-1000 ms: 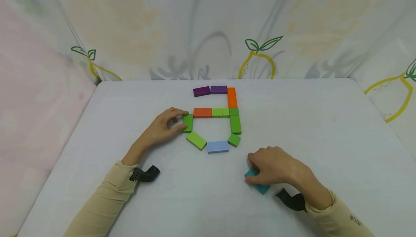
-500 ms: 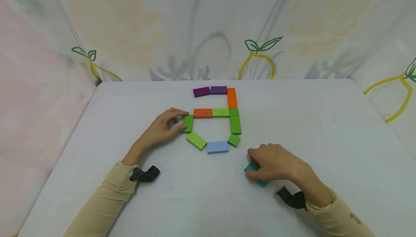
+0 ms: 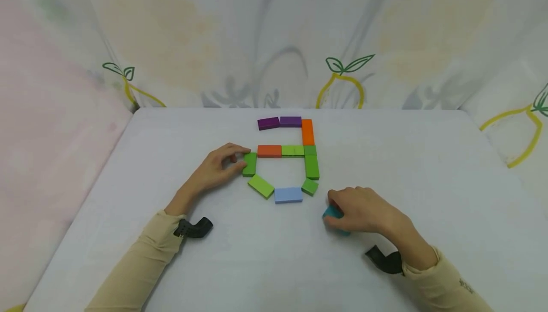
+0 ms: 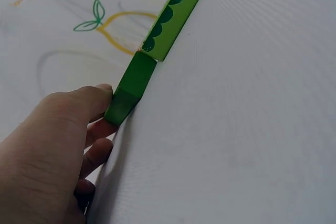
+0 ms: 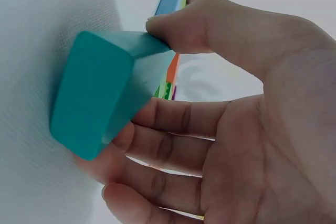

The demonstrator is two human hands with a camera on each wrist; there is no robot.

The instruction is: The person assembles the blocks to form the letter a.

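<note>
With thumb and fingers, my left hand (image 3: 219,165) pinches a green block (image 3: 250,164) at the left side of a block outline. The left wrist view shows the green block (image 4: 131,80) end to end with a light green block (image 4: 176,19) that has dark scallops. To the right of the outline, my right hand (image 3: 364,209) grips a teal block (image 3: 333,213), partly hidden under the fingers. Up close, the teal block (image 5: 92,95) lies between thumb and fingers, near the white surface. A light blue block (image 3: 288,195) and a small green block (image 3: 310,186) are nearest to it.
The outline also includes a red-orange block (image 3: 269,151), an orange block (image 3: 308,132), purple blocks (image 3: 290,121) and several green ones. They lie flat on a white table (image 3: 180,274). Printed cloth (image 3: 192,41) hangs behind the table's far edge.
My right hand has slid the teal block a little away from me, toward the outline. The left hand keeps its hold on the green block. The head view has shifted slightly.
</note>
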